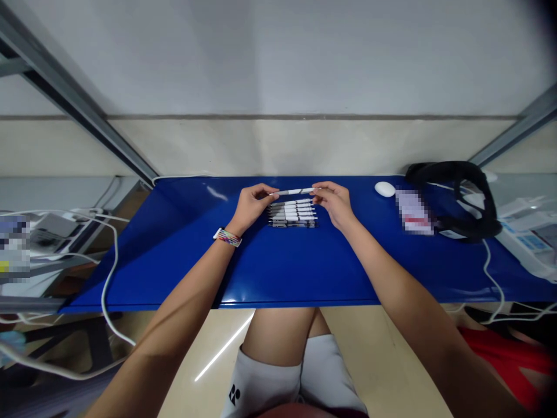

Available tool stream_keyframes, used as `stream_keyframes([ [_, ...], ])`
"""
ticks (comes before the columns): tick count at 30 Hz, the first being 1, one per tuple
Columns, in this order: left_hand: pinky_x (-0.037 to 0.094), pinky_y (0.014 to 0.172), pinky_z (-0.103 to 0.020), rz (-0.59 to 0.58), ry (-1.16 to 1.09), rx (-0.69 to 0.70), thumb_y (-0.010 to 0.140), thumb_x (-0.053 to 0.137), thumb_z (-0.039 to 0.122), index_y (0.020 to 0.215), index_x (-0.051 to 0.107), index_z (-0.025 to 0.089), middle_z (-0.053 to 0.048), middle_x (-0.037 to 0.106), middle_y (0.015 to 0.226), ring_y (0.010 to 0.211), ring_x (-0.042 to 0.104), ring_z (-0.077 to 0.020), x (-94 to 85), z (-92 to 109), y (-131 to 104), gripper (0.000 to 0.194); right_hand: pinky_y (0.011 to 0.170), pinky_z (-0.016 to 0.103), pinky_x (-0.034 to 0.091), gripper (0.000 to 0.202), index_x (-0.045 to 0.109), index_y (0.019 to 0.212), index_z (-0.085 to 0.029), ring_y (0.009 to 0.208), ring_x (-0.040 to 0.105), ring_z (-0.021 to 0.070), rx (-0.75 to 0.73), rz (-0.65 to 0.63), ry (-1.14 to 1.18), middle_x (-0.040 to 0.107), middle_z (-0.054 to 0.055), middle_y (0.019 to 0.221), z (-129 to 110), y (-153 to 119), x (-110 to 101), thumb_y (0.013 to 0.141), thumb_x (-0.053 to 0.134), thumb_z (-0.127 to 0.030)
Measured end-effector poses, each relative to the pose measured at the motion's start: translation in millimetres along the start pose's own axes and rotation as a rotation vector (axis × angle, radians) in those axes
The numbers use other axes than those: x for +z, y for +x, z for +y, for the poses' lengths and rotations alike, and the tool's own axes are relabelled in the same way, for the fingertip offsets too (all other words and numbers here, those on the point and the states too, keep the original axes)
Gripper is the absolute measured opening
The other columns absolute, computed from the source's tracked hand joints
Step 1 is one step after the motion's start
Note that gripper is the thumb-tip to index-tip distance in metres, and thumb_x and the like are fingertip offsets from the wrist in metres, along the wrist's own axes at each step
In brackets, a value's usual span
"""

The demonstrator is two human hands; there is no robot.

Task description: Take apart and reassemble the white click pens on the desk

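A white pen [298,191] lies level between my two hands, a little beyond a row of pens. My left hand [252,204] pinches its left end between thumb and fingers. At the other end, my right hand [335,202] grips the pen with its fingertips. Just below it, several white pens [293,210] rest side by side on the blue tabletop [270,267], pointing left to right. The pens nearest me [293,223] look darker, grey or black. My left hand partly covers the left ends of the row.
To the right sit a white oval object [385,189], a blurred-out packet [413,212] and a black strap headset [461,200]. White cables [114,261] hang at the table's left side. A pale wall [304,145] stands behind. Red cloth [505,360] shows at lower right.
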State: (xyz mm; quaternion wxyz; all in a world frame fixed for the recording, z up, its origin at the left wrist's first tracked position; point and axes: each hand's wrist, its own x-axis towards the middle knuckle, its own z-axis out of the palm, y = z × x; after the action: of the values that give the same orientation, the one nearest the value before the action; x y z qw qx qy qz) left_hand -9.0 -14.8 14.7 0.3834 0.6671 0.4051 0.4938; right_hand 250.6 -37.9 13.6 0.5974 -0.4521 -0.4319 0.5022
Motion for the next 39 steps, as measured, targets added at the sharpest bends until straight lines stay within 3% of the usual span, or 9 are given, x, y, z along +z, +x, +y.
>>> stream_keyframes([
  [5, 0.057, 0.083, -0.036, 0.021, -0.03, -0.005, 0.083, 0.089, 0.043, 0.099, 0.086, 0.019, -0.008, 0.084, 0.096, 0.086, 0.073, -0.0208, 1.3, 3, 0, 0.029, 0.079, 0.037, 0.058, 0.026, 0.079, 0.096, -0.025, 0.074, 0.064, 0.0171, 0.036, -0.057, 0.077, 0.073, 0.003, 0.085, -6, -1, 1, 0.074, 0.087, -0.035],
  [13, 0.06, 0.094, -0.039, 0.058, -0.124, -0.014, 0.082, 0.091, 0.045, 0.105, 0.084, 0.02, -0.009, 0.084, 0.104, 0.097, 0.076, -0.0226, 3.7, 1, 1, 0.035, 0.072, 0.034, 0.059, 0.036, 0.078, 0.113, -0.025, 0.072, 0.061, 0.0177, 0.234, -0.22, 0.2, 0.071, 0.004, 0.086, -12, -2, 0, 0.084, 0.078, -0.047],
  [19, 0.059, 0.099, -0.042, 0.062, -0.149, -0.009, 0.081, 0.091, 0.042, 0.104, 0.083, 0.021, -0.008, 0.084, 0.107, 0.101, 0.077, -0.0234, 2.6, 0, 2, 0.032, 0.069, 0.033, 0.059, 0.046, 0.077, 0.125, -0.022, 0.085, 0.067, 0.0195, 0.203, -0.332, 0.251, 0.077, 0.01, 0.111, -9, -2, -6, 0.092, 0.07, -0.054],
  [26, 0.06, 0.097, -0.041, 0.042, -0.136, -0.031, 0.081, 0.091, 0.042, 0.104, 0.083, 0.02, -0.009, 0.083, 0.108, 0.101, 0.076, -0.0237, 4.0, 2, 1, 0.033, 0.069, 0.033, 0.06, 0.041, 0.074, 0.115, -0.024, 0.08, 0.064, 0.0189, 0.153, -0.246, 0.22, 0.069, 0.005, 0.091, -4, 2, -2, 0.09, 0.077, -0.057],
  [30, 0.059, 0.092, -0.038, 0.024, -0.174, -0.054, 0.082, 0.091, 0.041, 0.104, 0.083, 0.019, -0.007, 0.083, 0.097, 0.092, 0.075, -0.0208, 5.3, 5, 0, 0.032, 0.066, 0.029, 0.058, 0.032, 0.076, 0.116, -0.024, 0.079, 0.063, 0.017, 0.228, -0.236, 0.367, 0.07, 0.005, 0.092, -7, 1, 0, 0.095, 0.074, -0.047],
  [34, 0.059, 0.091, -0.036, 0.011, -0.211, -0.06, 0.08, 0.092, 0.041, 0.102, 0.083, 0.019, -0.006, 0.082, 0.091, 0.088, 0.076, -0.0206, 6.1, 5, 0, 0.032, 0.057, 0.022, 0.053, 0.017, 0.074, 0.108, -0.021, 0.067, 0.056, 0.0122, 0.328, -0.211, 0.555, 0.064, 0.002, 0.081, -8, -1, 3, 0.102, 0.068, -0.036],
  [39, 0.059, 0.092, -0.037, 0.032, -0.222, -0.043, 0.08, 0.092, 0.042, 0.102, 0.083, 0.019, -0.006, 0.083, 0.091, 0.089, 0.078, -0.0211, 6.1, 3, 1, 0.033, 0.055, 0.022, 0.053, 0.027, 0.072, 0.12, -0.019, 0.065, 0.057, 0.012, 0.41, -0.196, 0.748, 0.067, 0.002, 0.083, -8, -3, 7, 0.108, 0.056, -0.038],
])
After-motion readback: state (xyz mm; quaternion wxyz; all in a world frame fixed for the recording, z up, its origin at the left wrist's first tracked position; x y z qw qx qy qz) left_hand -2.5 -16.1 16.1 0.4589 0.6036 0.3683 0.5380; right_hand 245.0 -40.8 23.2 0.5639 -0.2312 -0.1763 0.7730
